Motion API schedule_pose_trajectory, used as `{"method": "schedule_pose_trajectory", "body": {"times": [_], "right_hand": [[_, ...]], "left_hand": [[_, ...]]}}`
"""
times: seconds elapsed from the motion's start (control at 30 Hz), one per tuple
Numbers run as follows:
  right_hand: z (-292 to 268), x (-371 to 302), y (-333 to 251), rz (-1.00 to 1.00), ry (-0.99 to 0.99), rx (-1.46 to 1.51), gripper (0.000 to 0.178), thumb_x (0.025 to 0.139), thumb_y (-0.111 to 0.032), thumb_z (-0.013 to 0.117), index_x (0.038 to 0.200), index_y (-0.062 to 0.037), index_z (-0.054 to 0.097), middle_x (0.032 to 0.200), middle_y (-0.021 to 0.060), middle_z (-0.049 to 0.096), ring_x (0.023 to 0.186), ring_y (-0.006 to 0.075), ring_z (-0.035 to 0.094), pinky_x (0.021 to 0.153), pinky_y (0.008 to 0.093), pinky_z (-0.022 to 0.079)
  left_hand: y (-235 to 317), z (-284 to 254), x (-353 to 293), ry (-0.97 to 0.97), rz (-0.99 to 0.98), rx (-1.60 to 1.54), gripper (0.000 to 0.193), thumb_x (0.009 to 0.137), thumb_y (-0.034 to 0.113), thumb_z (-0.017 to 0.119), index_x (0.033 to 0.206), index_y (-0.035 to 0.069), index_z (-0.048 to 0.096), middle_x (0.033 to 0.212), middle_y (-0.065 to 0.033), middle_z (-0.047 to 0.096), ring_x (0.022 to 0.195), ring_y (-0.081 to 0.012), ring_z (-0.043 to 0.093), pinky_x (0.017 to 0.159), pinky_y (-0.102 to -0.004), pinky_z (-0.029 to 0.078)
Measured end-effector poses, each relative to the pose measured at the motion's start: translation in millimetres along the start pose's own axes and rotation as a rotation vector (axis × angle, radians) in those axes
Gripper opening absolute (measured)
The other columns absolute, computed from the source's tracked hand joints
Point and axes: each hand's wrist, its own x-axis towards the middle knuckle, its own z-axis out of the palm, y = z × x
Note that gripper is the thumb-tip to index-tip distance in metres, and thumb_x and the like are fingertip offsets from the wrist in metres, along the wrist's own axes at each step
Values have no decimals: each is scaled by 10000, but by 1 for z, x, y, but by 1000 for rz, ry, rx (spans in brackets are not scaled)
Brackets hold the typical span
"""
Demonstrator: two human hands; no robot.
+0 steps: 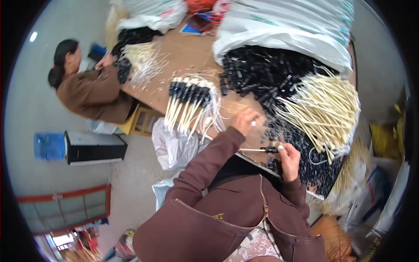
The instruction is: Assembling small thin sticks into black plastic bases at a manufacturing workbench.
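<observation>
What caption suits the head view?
Right hand holds a black-capped white stick; left hand reaches toward a finished bundle.

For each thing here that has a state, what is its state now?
left hand: closed, resting on the table
right hand: pinching a stick
stick: held level, black cap on one end
finished bundle: capped, lying at the table edge
white sack: open, black caps spilling out
</observation>
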Motion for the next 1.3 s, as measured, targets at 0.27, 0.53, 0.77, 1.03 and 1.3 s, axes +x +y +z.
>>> {"method": "schedule_pose_trajectory", "body": {"times": [0.27,0.53,0.77,1.03,1.3], "right_hand": [[-6,9,13,-114,-59,56,124,908,-77,564,920,7,653,797,-16,591,700,49,523,584,201,404],[17,13,-7,14,-57,6,136,926,-108,615,836,-12,650,655,-77,500,572,7,396,490,189,280],[19,3,-8,11,53,-58,124,894,-89,649,828,14,667,637,-89,511,568,-10,396,492,186,290],[7,0,2,11,10,-26,125,898,-86,632,850,28,654,657,-64,566,573,-9,444,501,179,332],[0,4,3,35,28,7,121,897,-82,612,901,33,651,646,-56,566,569,-9,435,502,186,323]], "left_hand": [[119,22,-20,-43,19,-535,234,671,-33,655,877,65,708,882,-67,653,826,-246,631,743,-336,509],[55,-8,-27,186,79,-81,275,675,23,625,941,66,680,933,-102,656,927,-306,620,801,-384,493],[28,-61,-41,-29,-390,-19,190,697,-42,630,864,47,648,807,-109,617,725,-265,615,653,-362,493],[45,8,19,40,155,106,176,736,-17,648,895,57,654,795,-103,608,690,-267,599,634,-365,489],[21,-21,1,-64,-215,59,173,716,-42,649,877,21,634,766,-79,591,661,-184,591,608,-313,489]]}}
